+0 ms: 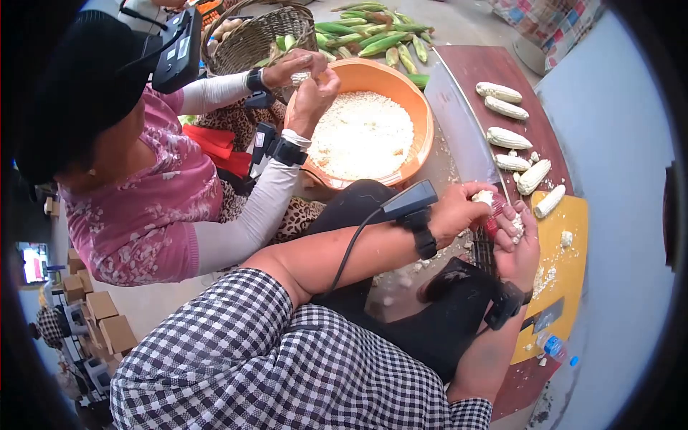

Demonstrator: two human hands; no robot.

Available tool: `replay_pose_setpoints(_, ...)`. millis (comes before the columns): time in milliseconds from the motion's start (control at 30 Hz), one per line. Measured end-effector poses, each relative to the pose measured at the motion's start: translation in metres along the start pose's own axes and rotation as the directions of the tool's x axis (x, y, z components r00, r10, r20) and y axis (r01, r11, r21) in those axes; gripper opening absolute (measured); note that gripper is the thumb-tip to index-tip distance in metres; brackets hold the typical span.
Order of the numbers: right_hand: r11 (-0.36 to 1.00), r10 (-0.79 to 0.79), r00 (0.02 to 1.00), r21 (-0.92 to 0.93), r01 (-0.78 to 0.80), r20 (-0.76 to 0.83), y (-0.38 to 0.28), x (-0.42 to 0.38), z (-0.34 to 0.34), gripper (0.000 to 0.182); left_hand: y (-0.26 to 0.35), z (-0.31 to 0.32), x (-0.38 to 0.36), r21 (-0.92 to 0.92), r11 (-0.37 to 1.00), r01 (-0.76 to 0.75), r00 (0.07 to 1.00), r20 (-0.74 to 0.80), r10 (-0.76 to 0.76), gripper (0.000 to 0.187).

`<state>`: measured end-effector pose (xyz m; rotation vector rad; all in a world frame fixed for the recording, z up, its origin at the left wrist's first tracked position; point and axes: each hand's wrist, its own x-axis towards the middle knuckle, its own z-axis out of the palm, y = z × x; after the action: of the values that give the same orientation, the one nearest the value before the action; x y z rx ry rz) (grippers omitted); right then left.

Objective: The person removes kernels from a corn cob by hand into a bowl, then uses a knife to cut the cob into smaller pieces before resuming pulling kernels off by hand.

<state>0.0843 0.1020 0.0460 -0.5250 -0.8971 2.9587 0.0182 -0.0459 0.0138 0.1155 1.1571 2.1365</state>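
Note:
My left hand (456,212) is closed, with a small piece of white corn (484,196) between thumb and fingers. Close beside it, my right hand (519,247) curls its fingers around white corn (517,228), palm turned up. A red, partly see-through thing (493,215) lies between the two hands; I cannot make out what it is. Both hands are above the edge of a dark red board, near a yellow cutting board (566,258). A peeled white corn cob (550,201) rests at the yellow board's far end.
Several peeled cobs (509,138) lie along the dark red board (484,64). A knife (548,317) and a water bottle (552,346) are nearby. An orange basin (428,136) holds loose kernels. A co-worker's hands (313,100) grip corn at left. Unhusked corn (373,32) and a wicker basket (251,39) stand behind.

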Motion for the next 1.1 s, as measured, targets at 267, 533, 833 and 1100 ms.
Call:
replay_pose_setpoints(267, 0.995, 0.101, 0.991, -0.023, -0.099, 0.091, -0.007, 0.032, 0.079, 0.022, -0.045, -0.017, 0.008, 0.032, 0.971, 0.235, 0.970, -0.066, -0.233, 0.039)
replay_pose_setpoints(533, 0.771, 0.090, 0.992, -0.636, -0.010, 0.093, 0.070, 0.150, 0.155, 0.060, -0.033, -0.017, 0.018, 0.142, 0.970, 0.199, 0.980, -0.051, -0.194, 0.020)
replay_pose_setpoints(833, 0.667, 0.180, 0.971, -0.745, -0.004, 0.157, 0.070, 0.129, 0.143, 0.045, -0.002, -0.022, 0.017, 0.253, 0.945, 0.206, 0.978, -0.075, -0.193, 0.017)
replay_pose_setpoints(1100, 0.888, -0.109, 0.991, -0.456, 0.060, -0.081, 0.027, -0.041, 0.049, 0.015, -0.013, -0.028, 0.029, 0.127, 0.988, 0.090, 0.995, 0.035, -0.095, 0.038)
